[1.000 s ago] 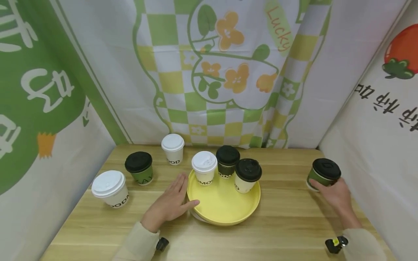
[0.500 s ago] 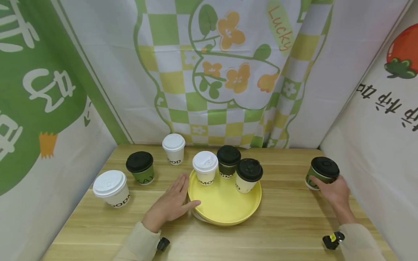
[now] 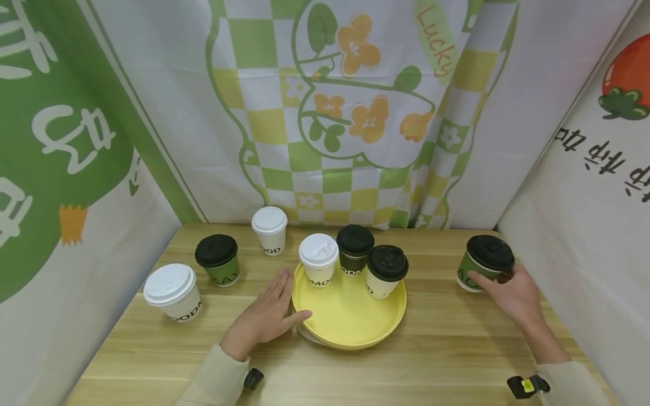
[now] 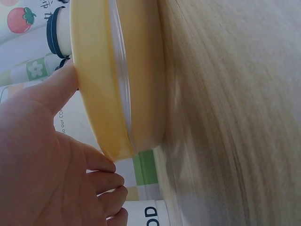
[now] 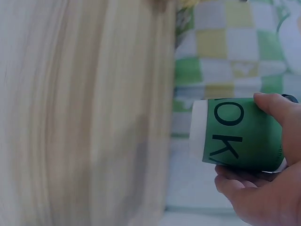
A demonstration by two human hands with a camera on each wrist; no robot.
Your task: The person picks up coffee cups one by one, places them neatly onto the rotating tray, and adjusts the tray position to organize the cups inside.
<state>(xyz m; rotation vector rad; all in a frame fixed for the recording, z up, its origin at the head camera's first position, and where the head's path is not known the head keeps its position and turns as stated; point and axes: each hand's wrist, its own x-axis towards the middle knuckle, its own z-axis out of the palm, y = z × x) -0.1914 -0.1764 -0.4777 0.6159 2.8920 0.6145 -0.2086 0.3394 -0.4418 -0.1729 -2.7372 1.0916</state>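
My right hand grips a green paper cup with a black lid, thumb on the near side. In the right wrist view the cup's white base appears raised off the table. My left hand lies against the left side of a round yellow tray, thumb at the rim and fingers fairly straight. On the tray stand a white-lidded cup, a dark green cup with a black lid, and a white cup with a black lid.
Left of the tray stand a large white-lidded cup, a green cup with a black lid and a smaller white cup. A patterned curtain hangs behind the wooden table. Printed cloth walls flank both sides.
My right hand has brought the green cup leftward and slightly up, off its spot near the right edge. The left hand and the tray hold their places.
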